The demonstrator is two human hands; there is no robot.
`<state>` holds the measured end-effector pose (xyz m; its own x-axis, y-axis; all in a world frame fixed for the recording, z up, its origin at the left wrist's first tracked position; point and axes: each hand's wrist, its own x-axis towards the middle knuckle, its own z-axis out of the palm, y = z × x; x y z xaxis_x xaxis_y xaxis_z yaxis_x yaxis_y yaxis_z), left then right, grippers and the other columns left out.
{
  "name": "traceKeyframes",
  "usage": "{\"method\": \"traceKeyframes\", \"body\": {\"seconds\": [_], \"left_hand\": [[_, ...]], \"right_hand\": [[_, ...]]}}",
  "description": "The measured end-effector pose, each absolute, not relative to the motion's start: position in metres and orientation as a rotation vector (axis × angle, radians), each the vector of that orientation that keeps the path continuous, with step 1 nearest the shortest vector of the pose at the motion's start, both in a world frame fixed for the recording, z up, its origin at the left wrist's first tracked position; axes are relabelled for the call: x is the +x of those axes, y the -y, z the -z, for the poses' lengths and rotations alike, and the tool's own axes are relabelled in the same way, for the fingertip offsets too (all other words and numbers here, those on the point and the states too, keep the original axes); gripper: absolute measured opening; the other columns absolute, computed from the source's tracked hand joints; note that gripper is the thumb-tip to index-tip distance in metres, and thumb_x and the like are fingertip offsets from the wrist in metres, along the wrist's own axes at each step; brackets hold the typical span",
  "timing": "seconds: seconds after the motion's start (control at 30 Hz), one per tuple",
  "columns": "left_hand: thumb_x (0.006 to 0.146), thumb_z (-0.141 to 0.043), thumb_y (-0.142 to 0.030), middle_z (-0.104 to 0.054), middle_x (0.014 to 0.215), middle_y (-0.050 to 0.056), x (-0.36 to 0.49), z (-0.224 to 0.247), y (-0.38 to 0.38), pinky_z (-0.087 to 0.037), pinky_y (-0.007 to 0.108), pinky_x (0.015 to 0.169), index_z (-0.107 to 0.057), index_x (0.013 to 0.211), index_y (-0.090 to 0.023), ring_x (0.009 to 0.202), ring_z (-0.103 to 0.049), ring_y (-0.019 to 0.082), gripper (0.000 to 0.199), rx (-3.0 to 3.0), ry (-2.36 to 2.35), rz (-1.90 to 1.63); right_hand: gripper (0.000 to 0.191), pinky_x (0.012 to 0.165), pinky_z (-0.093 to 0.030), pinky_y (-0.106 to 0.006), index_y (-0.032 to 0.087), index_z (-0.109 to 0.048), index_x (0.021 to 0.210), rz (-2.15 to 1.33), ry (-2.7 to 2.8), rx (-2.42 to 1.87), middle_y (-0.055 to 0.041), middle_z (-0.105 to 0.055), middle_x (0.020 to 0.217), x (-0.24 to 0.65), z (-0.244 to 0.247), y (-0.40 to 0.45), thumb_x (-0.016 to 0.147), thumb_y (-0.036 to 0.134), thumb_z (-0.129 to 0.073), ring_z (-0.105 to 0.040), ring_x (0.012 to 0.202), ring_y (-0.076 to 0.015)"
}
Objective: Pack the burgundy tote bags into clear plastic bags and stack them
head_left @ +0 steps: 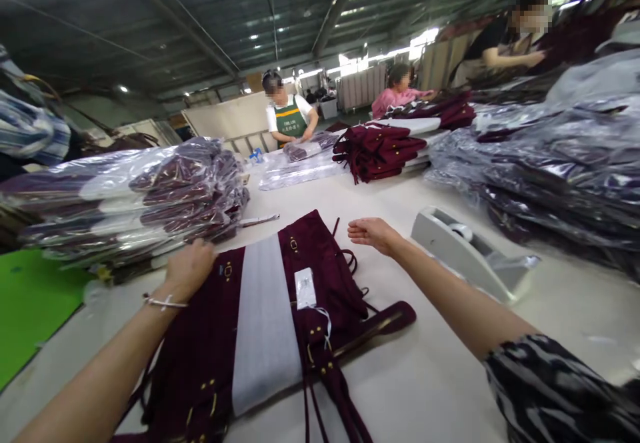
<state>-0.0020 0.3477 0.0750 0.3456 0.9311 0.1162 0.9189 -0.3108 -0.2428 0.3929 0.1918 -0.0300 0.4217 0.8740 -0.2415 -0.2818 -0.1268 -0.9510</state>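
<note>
A burgundy handbag (326, 249) lies flat on the white table in front of me, with gold buckles and dark straps. A white band (267, 323) crosses its middle, and a small white tag (305, 288) hangs on a string beside the band. At the bag's far left corner is my left hand (193, 269), fingers curled over the edge. My right hand (373, 233) is off the bag's far right side, fingers stretched out and holding nothing. Just right of that hand stands a white tape dispenser (465, 249).
Plastic-wrapped bags are stacked at left (185, 196) and right (550, 169). A pile of unwrapped burgundy bags (377, 153) sits farther back. A green board (35, 303) lies at the left edge. Across the table, a person in a green apron (291, 123) handles a wrapped item.
</note>
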Motion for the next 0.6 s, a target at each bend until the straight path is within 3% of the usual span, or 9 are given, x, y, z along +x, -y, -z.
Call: {"method": "traceKeyframes", "body": {"seconds": [0.17, 0.27, 0.4, 0.5, 0.6], "left_hand": [[0.095, -0.03, -0.063, -0.076, 0.088, 0.017, 0.148, -0.056, -0.274, -0.053, 0.038, 0.08, -0.071, 0.085, -0.016, 0.089, -0.073, 0.031, 0.064, -2.826, 1.603, -0.158], [0.084, -0.047, -0.07, -0.076, 0.095, 0.02, 0.206, -0.023, -0.25, -0.052, 0.036, 0.077, -0.072, 0.085, -0.014, 0.094, -0.073, 0.034, 0.061, -2.87, 1.612, -0.228], [0.081, -0.058, -0.045, -0.076, 0.102, 0.023, 0.22, -0.012, -0.247, -0.053, 0.033, 0.075, -0.071, 0.087, -0.012, 0.1, -0.073, 0.035, 0.036, -2.827, 1.687, -0.291], [0.087, -0.048, -0.031, -0.077, 0.087, 0.017, 0.208, -0.025, -0.248, -0.053, 0.029, 0.066, -0.069, 0.088, -0.012, 0.077, -0.075, 0.026, 0.027, -2.812, 1.761, -0.295], [0.09, -0.041, -0.025, -0.076, 0.079, 0.012, 0.199, -0.038, -0.243, -0.051, 0.027, 0.058, -0.064, 0.101, -0.012, 0.058, -0.071, 0.02, 0.028, -2.786, 1.825, -0.244]], "right_hand": [[0.011, 0.078, -0.06, -0.032, 0.013, -0.066, 0.079, -1.231, 0.481, -1.236, -0.0093, -0.071, 0.079, 0.377, 0.031, -0.205, 0.088, 0.017, -0.061, -0.07, 0.073, -0.0157], [0.012, 0.077, -0.059, -0.029, 0.013, -0.065, 0.079, -1.318, 0.48, -1.185, -0.0077, -0.07, 0.078, 0.368, 0.033, -0.21, 0.09, 0.016, -0.06, -0.069, 0.071, -0.0143], [0.014, 0.079, -0.058, -0.027, 0.012, -0.064, 0.083, -1.411, 0.472, -1.138, -0.0058, -0.068, 0.077, 0.369, 0.034, -0.208, 0.094, 0.014, -0.055, -0.066, 0.068, -0.0116], [0.016, 0.08, -0.058, -0.027, 0.011, -0.064, 0.086, -1.506, 0.481, -1.092, -0.0064, -0.068, 0.079, 0.371, 0.031, -0.208, 0.097, 0.016, -0.054, -0.066, 0.068, -0.0117], [0.025, 0.077, -0.06, -0.029, 0.01, -0.064, 0.091, -1.649, 0.514, -1.018, -0.0099, -0.069, 0.086, 0.361, 0.028, -0.213, 0.102, 0.029, -0.053, -0.068, 0.075, -0.015]]}}
